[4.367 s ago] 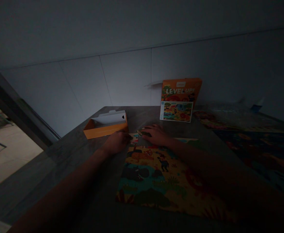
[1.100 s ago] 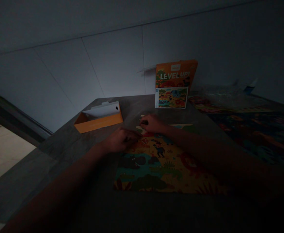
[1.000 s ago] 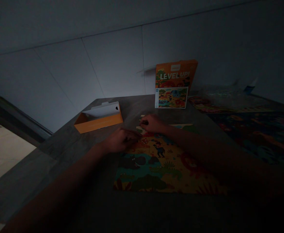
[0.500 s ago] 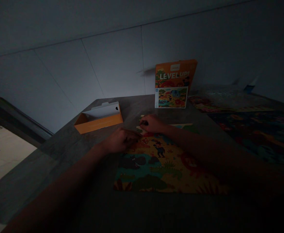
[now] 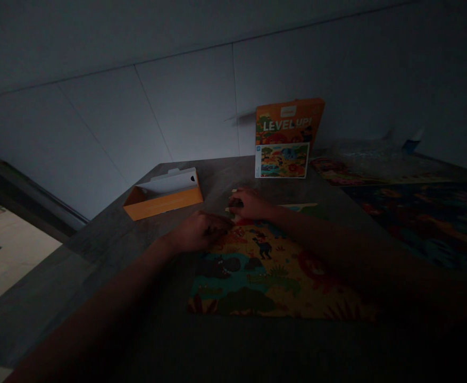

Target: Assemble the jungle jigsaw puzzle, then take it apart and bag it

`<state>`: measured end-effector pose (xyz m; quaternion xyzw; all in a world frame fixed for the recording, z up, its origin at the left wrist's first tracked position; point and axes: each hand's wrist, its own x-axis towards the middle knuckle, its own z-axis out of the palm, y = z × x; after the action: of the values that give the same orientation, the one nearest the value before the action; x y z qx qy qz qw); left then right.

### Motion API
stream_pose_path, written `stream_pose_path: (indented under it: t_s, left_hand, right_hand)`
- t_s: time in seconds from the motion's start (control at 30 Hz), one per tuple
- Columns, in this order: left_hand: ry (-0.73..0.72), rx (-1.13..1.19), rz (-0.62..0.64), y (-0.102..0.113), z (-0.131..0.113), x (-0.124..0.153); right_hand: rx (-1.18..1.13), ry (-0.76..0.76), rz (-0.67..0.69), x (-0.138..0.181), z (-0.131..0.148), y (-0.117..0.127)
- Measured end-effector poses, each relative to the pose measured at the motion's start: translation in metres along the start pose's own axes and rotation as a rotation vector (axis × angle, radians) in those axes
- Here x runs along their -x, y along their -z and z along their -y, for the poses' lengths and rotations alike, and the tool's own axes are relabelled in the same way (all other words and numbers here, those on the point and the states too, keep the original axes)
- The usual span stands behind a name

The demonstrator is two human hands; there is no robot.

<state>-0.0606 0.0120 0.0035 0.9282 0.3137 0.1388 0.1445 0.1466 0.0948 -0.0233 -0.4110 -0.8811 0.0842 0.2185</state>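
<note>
A jigsaw puzzle with animals (image 5: 273, 292) lies on the grey table, mostly joined, showing a hippo, crocodiles, a lion and a small figure in a hat. My left hand (image 5: 198, 232) rests at its left edge, with the forefinger stretched across the pieces and the other fingers partly hidden. Just beyond it, my right hand (image 5: 252, 204) is closed in a pinch at the puzzle's upper left corner. Between its fingertips is a puzzle piece (image 5: 234, 191), of which only a pale edge shows in the dim light. My right forearm covers part of the puzzle's right side.
An open orange box part (image 5: 165, 204) lies at the left back. The "LEVEL UP!" box (image 5: 285, 133) stands upright near the wall. To the right are a dark puzzle (image 5: 425, 223), another colourful puzzle (image 5: 333, 171) and clear plastic wrapping (image 5: 371, 151). The table's left edge drops to the floor.
The fingers of my right hand have shifted slightly at the puzzle's upper corner. My left hand stays nearly in place, its forefinger reaching a little further right.
</note>
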Motion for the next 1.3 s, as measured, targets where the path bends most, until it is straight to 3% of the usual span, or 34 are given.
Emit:
stream_pose_path:
  t_s: [0.37, 0.57, 0.8, 1.07, 1.3]
  left_hand:
    - [0.029, -0.039, -0.01, -0.002, 0.005, 0.0]
    - [0.15, -0.186, -0.045, -0.003, 0.005, 0.0]
    - [0.164, -0.215, -0.04, -0.002, 0.006, -0.001]
    - [0.361, -0.241, -0.243, -0.002, 0.012, 0.002]
    - [0.375, -0.302, -0.376, -0.001, 0.017, 0.003]
  right_hand:
    - [0.113, -0.316, -0.105, 0.0, -0.01, -0.004]
    - [0.114, -0.269, -0.097, -0.002, -0.013, -0.005]
    - [0.107, -0.198, -0.074, -0.004, -0.015, -0.008]
    - [0.088, -0.124, -0.099, -0.006, -0.011, -0.004]
    - [-0.01, 0.169, -0.009, 0.0, 0.0, -0.004]
